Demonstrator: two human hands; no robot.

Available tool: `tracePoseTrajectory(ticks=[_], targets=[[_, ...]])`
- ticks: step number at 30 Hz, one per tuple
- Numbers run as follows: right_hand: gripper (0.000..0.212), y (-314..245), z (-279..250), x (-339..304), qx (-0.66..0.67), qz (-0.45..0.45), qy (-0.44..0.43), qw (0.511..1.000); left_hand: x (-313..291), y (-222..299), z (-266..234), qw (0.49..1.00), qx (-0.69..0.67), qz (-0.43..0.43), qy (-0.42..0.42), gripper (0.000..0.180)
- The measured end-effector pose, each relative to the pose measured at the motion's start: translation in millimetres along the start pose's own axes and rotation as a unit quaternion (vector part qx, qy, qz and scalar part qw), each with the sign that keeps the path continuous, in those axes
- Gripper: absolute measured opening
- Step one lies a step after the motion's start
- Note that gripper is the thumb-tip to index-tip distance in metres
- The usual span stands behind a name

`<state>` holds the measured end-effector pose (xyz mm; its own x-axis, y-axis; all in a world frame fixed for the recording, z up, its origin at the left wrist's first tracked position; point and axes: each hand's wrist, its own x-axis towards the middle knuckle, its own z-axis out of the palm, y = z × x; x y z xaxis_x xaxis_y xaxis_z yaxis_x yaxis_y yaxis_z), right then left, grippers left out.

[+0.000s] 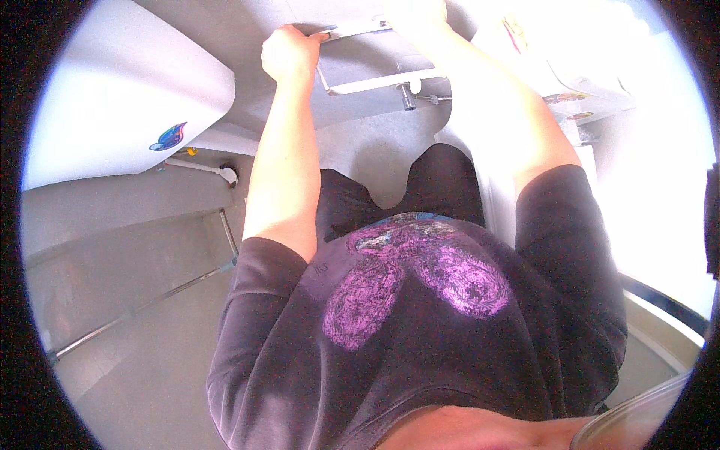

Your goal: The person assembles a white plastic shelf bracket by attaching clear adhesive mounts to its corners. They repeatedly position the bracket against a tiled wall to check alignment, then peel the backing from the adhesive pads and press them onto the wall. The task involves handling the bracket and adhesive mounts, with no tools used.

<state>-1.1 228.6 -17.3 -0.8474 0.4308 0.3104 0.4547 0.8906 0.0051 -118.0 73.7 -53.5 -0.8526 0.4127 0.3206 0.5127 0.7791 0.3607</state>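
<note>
A pale rectangular frame with two long bars [386, 81] stands ahead of me at the top of the view. My left hand [289, 54] is closed at the frame's upper left corner, its fingertips curled over the end of the upper bar [360, 30]. Strong light washes out my right hand [420, 13], which reaches the upper bar's right end at the top edge; its fingers cannot be made out. Below the lower bar hangs a short grey cylindrical fitting [407, 97].
On the left juts a large smooth white fixture [127, 90] with a colourful leaf-shaped mark; a white pipe [196, 166] runs beneath it. A thin metal rail [142, 315] crosses the lower left. Bright white casings [592, 82] stand close on the right, partly overexposed.
</note>
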Motion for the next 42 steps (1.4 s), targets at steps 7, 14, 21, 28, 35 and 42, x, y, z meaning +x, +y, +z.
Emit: tracePoseTrajectory(ticks=[7, 14, 21, 28, 35, 42], targets=[[0.017, 13.0, 3.7, -1.5, -0.027, -0.022, 0.013, 0.999, -2.9, 2.2, -6.5, 1.0, -0.003, 0.013, -0.008, 0.045], [0.015, 17.2, 4.8, -1.4, -0.012, -0.024, 0.019, 0.999, -0.2, -2.4, -7.7, 1.0, 0.017, 0.012, -0.022, 0.048], [0.013, 17.4, 3.5, -2.7, -0.011, -0.04, 0.038, 0.998, 0.4, -6.8, -9.2, 1.0, 0.01, 0.017, -0.024, 0.05], [0.013, 15.6, 2.7, -5.3, -0.008, -0.044, 0.053, 0.998, -1.1, -12.5, -10.6, 0.999, -0.027, 0.001, -0.027, 0.051], [0.014, 15.7, 9.0, -5.1, -0.004, -0.024, 0.059, 0.998, -3.0, -48.0, 15.9, 0.934, -0.358, -0.004, 0.013, 0.044], [0.014, 22.0, 4.1, -12.9, 0.014, 0.0, 0.069, 0.998, -59.3, -87.2, 49.4, 0.795, -0.602, -0.032, -0.064, 0.049]])
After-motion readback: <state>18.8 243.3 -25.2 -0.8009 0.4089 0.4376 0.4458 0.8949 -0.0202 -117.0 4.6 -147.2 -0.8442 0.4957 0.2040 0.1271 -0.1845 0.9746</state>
